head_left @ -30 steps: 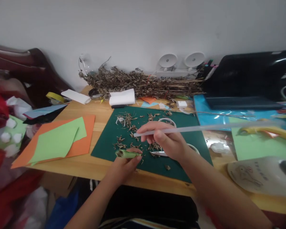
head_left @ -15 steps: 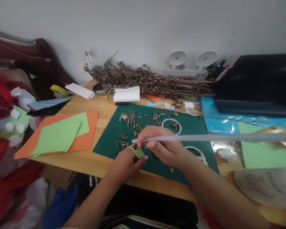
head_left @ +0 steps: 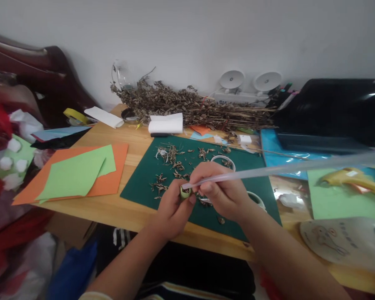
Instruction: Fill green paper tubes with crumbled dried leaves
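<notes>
My left hand (head_left: 172,213) is closed around a small green paper tube (head_left: 185,194) with dark dried leaf bits at its open top. In my right hand (head_left: 226,196) is a long translucent glue stick (head_left: 268,170), pinched near its left end. That end meets the tube's opening; whether it goes inside is hard to see. Both hands are over a green cutting mat (head_left: 143,183) scattered with dried leaves (head_left: 178,165). Partly behind my right hand lie white-handled scissors (head_left: 256,199) and a white tape ring (head_left: 222,157).
Dried plant stalks (head_left: 187,102) line the wall. Orange paper (head_left: 120,166) and green sheets (head_left: 71,177) lie left. At right are a yellow glue gun (head_left: 351,178), a bottle-like container with a drawing (head_left: 337,241) and a black laptop (head_left: 340,108). A white paper roll (head_left: 165,123) sits behind the mat.
My left hand has turned the green tube more upright and shifted slightly right. The glue stick now slants down to the left, its end at the tube's opening. The view has shifted slightly.
</notes>
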Demonstrator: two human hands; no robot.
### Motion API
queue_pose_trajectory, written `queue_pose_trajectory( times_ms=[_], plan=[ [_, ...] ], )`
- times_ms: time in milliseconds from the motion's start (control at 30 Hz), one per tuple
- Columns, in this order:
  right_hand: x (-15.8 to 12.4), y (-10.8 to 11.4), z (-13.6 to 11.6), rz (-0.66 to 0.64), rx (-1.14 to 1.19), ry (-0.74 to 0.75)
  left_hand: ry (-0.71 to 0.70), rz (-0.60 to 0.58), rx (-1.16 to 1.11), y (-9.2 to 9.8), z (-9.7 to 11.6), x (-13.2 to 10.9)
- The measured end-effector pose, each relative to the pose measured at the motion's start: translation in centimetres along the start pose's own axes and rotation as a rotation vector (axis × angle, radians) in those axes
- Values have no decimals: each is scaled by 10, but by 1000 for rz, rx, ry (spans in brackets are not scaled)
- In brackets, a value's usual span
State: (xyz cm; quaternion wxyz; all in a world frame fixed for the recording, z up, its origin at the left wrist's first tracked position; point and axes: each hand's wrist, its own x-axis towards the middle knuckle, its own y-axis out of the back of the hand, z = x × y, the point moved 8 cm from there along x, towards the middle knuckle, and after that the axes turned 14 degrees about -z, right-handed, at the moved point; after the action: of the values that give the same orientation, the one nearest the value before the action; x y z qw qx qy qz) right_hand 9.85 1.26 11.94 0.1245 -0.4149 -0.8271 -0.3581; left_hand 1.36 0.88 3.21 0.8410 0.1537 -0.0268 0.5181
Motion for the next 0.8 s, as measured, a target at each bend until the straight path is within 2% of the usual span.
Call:
queue_pose_trajectory(
  times_ms=[167,300,367,500,633,800],
  plan=[
    [3,9,-8,-40,-237,-49,10,-30,114,-5,-2,2],
    [8,-4,-9,-213,-260,-62,-105,-33,295,-3,10,3],
    [8,-9,-10,-260,-238,-55,-158,-27,354,-3,16,3],
    [8,-5,-15,-190,-245,-19,-222,-8,454,-4,24,4],
    [7,-10,-16,-271,-282,-26,-184,-11,511,-5,25,5],
    [7,-1,-19,-185,-301,-21,-235,-19,534,-7,29,5]
  ],
)
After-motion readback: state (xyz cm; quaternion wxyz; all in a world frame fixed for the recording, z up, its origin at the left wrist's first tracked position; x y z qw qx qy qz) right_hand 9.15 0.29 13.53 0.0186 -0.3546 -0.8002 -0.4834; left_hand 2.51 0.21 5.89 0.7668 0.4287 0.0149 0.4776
